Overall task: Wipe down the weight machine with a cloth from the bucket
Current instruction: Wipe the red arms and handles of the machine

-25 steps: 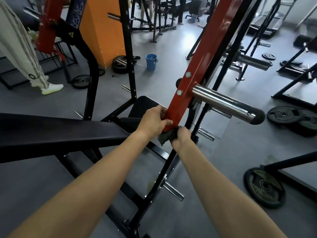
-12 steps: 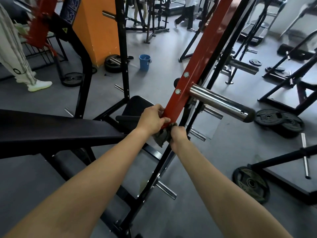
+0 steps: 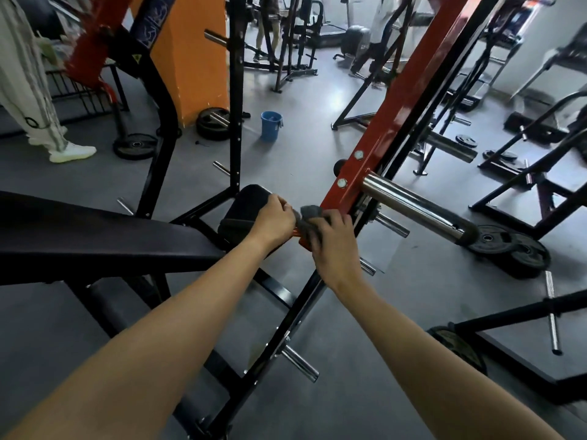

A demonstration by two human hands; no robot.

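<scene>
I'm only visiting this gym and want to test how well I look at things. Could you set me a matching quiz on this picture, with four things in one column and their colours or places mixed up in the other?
Things
1. cloth
2. bucket
3. machine arm
4. chrome sleeve

Descriptions
A. blue, standing on the floor farther back
B. grey, gripped by the right hand at the arm's lower end
C. shiny metal, sticking out from the arm's side
D. red, slanting up to the right

Pairs: 1-B, 2-A, 3-D, 4-C
</scene>
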